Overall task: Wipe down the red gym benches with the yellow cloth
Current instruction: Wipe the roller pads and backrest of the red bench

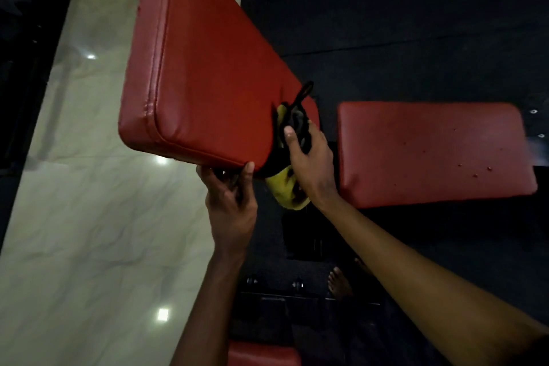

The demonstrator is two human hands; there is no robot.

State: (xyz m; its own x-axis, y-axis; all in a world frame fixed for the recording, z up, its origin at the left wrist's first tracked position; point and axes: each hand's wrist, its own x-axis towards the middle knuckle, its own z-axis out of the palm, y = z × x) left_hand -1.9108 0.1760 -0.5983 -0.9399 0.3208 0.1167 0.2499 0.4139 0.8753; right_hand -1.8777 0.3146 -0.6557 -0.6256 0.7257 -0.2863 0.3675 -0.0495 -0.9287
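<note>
A long red bench pad [202, 68] rises tilted in front of me, its near end close to my hands. My left hand [230, 196] grips the underside of that near edge, thumb on the pad's rim. My right hand [312, 163] holds the yellow cloth [285, 192] together with a black strap or handle [300, 110] against the pad's right side. Part of the cloth is hidden behind the hand. A second, smaller red pad [430, 154] lies flat to the right with small specks on it.
Glossy pale floor tiles [89, 217] stretch to the left, black rubber flooring [416, 24] to the right. The bench's dark frame [297, 285] and a bare foot [340, 282] are below. Another red pad edge [261, 353] shows at the bottom.
</note>
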